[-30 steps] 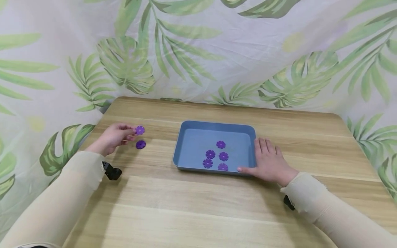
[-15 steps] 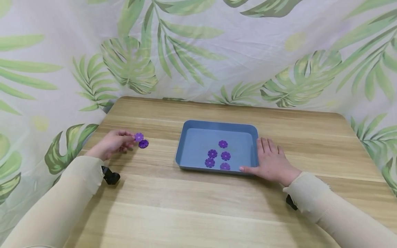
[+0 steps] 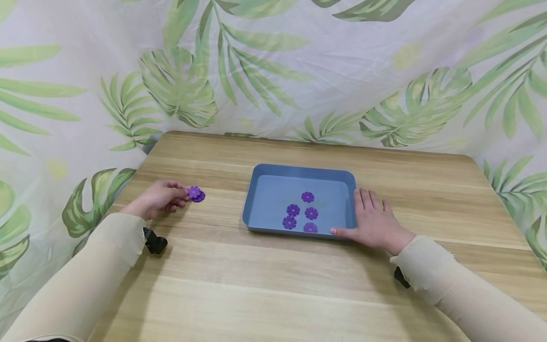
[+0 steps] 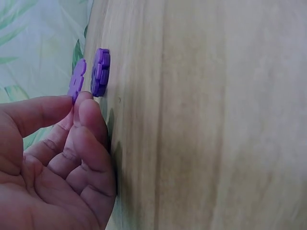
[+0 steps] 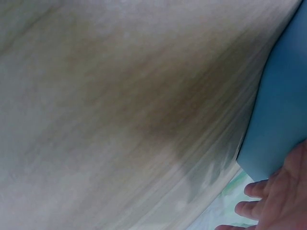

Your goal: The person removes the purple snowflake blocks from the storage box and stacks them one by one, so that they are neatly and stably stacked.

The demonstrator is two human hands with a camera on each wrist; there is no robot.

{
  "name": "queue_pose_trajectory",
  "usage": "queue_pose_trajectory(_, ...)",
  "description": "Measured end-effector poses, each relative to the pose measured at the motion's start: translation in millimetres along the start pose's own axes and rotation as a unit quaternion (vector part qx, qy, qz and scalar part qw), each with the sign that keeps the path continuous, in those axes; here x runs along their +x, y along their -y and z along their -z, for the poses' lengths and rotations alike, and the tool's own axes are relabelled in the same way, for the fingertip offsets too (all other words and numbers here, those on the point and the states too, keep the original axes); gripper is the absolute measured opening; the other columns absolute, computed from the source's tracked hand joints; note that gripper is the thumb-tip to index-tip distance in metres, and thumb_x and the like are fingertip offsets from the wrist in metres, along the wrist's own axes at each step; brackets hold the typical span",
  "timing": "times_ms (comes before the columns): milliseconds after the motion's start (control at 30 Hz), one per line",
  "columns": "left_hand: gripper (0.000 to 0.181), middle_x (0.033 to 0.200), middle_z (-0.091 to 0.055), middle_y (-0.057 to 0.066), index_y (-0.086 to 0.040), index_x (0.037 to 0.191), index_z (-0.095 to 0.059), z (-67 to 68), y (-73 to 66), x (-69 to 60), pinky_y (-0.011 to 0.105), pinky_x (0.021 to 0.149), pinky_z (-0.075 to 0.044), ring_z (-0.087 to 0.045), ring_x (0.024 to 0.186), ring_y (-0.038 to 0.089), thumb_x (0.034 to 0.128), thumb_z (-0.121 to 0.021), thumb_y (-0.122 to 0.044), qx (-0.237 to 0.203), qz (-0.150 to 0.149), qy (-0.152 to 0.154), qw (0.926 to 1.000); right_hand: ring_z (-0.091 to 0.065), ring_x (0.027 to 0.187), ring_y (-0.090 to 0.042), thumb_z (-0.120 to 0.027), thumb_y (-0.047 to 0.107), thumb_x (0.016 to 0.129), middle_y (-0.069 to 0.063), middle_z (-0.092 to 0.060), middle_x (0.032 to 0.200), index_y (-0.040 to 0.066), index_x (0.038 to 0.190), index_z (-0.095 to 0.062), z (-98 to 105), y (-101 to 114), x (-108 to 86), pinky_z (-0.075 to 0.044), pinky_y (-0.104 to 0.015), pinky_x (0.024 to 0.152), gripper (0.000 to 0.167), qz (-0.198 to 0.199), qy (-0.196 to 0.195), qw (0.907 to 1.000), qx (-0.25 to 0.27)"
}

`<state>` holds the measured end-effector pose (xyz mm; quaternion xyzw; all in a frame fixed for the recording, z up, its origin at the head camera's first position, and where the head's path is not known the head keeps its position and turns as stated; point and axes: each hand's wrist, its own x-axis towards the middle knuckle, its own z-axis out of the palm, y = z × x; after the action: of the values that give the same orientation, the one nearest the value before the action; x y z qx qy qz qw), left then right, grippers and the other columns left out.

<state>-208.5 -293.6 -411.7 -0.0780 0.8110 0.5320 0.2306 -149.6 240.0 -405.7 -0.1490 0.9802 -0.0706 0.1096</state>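
Held disc (image 4: pixel 76 80) just above the dark stack (image 4: pixel 100 73), off the left hand's fingertips

From near to far, as I read the three feeds. The left hand (image 3: pixel 162 195) pinches the pale purple disc by its rim between thumb and fingertips, the remaining fingers curled loosely on the table side. The relation that I judge decisive is face over face: the stack lies just ahead and to the right of the fingertips, under the held disc. The head view overlaps the two, while the left-wrist view shows me a slim gap between them. The stack's edge looks layered; I cannot count its pieces. Both are round, so neither offers a long axis. The left hand is much the nearer; the right is well apart.

The table (image 3: pixel 239 285) has its left edge near the left wrist. To that hand's right, a stretch of wood gives sideways room as far as the blue tray (image 3: pixel 273 190), whose long side runs across my view. In it, toward the right hand, lie five purple discs (image 3: pixel 293 210). The right hand (image 3: pixel 376 221), fingers extended and gripping nothing, rests against the tray's right end, thumb at the near corner. Beyond the table's far edge hangs a leaf-patterned cloth (image 3: pixel 273 71).
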Motion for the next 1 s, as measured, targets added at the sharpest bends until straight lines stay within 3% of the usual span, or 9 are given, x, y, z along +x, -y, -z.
queue_pose_trajectory(533, 0.026, 0.093, -0.068, -0.002, 0.008, 0.126, -0.051, -3.8, 0.7, 4.4, 0.024, 0.064, -0.052, -0.062, 0.077, 0.008, 0.108, -0.051, -0.01, 0.026, -0.004, 0.0, 0.9997, -0.013, 0.15, -0.055, -0.052, 0.087, 0.084, -0.036, -0.015, 0.163, -0.015, 0.157, -0.012, -1.4, -1.4, 1.1, -0.013, -0.075, 0.113, 0.132, 0.0, 0.0, 1.0, 0.001)
queue_pose_trajectory(1000, 0.036, 0.095, -0.064, 0.003, 0.014, 0.135, -0.049, -11.1, -6.4, -1.5, 0.024, 0.065, -0.051, -0.058, 0.079, 0.01, 0.1076, -0.049, -0.01, 0.062, -0.01, -0.006, 0.998, -0.011, 0.15, -0.054, -0.052, 0.086, 0.084, -0.035, -0.013, 0.164, -0.015, 0.157, -0.011, -0.3, -0.4, 0.6, -0.012, -0.074, 0.114, 0.131, -0.003, 0.004, 1.0, 0.006)
